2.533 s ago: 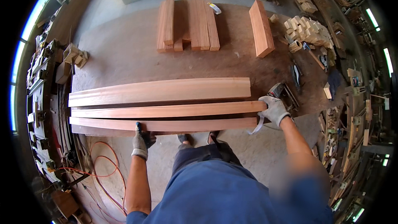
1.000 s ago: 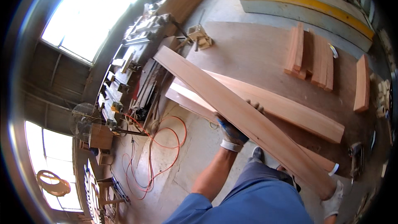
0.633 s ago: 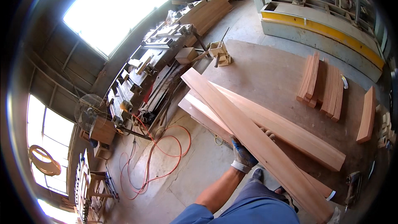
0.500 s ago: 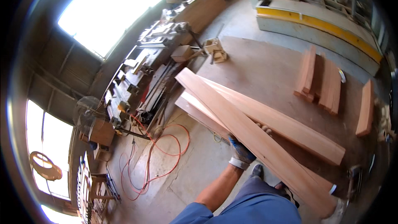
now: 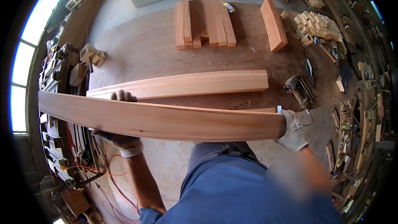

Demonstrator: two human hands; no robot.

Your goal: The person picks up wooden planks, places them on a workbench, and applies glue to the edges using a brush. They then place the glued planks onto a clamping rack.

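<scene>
A long, pale reddish wooden plank (image 5: 178,121) stretches across in front of my body. My left hand (image 5: 121,142), in a dark-palmed glove with a pale cuff, wraps round it left of the middle, thumb side below and fingertips over the far edge. At the plank's right end, my right hand (image 5: 295,132) in a light grey glove is closed on the end. Just beyond, a thick wooden beam (image 5: 199,84) lies on the brown worktable (image 5: 137,54). Part of another board (image 5: 265,110) shows behind the held plank, its rest hidden.
Several short timbers (image 5: 215,23) lie side by side at the table's far part, with a single block (image 5: 273,25) to their right. Small wood pieces (image 5: 317,27), a hammer (image 5: 325,49) and a power tool (image 5: 298,89) sit at right. A red hose (image 5: 120,186) loops over the floor.
My view has swung right, toward the table. The plank, slanting earlier, now runs nearly crosswise. My right hand has come clearly into sight at its right end; my left still grips it.
</scene>
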